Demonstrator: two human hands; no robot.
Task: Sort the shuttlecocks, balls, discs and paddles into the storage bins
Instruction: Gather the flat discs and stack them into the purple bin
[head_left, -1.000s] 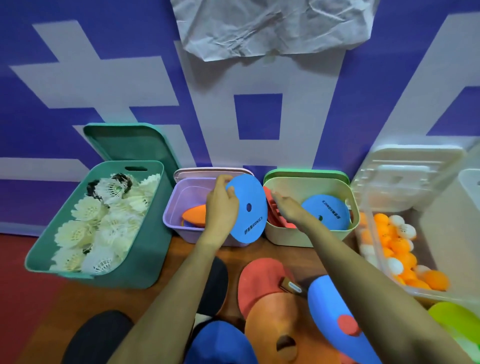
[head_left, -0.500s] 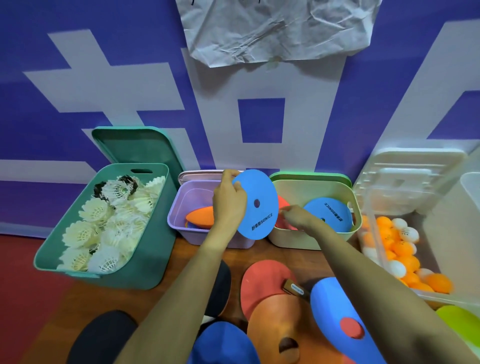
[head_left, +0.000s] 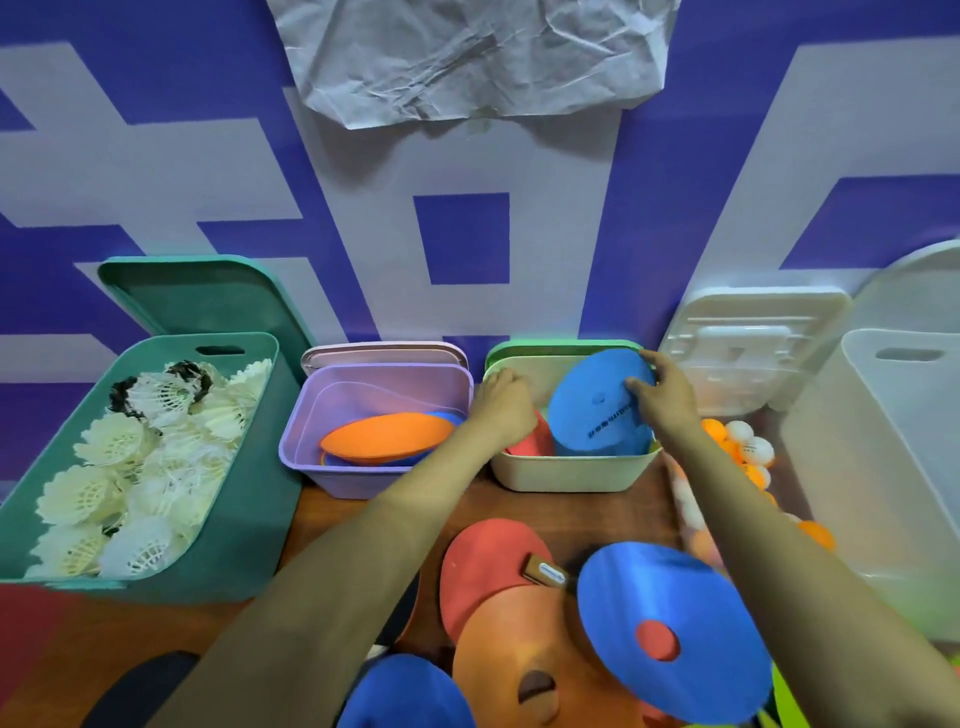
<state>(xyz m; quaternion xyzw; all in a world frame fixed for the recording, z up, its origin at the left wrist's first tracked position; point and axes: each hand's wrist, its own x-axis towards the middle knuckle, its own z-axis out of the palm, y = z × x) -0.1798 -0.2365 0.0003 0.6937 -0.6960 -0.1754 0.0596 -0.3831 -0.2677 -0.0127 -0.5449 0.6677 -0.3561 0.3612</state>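
Hands meet over the cream plastic bin just right of the frame's centre. The right hand pinches the upper right edge of a flat blue foam disc, thumb on its printed face and fingers curled over the rim. The disc stands tilted inside the bin, leaning toward the back wall. The left hand sits at the bin's left side with its fingers curled, just above a red disc lying beside the blue one; I cannot tell whether it grips anything.

Left of this bin stands a lilac plastic bin holding an orange disc, and at the far left a teal bin full of white shuttlecocks. Orange and white balls show at the right, behind the right forearm. On the brown worktop at lower centre lies a pile: a red paddle, a large orange disc and a second blue disc with a round hole.
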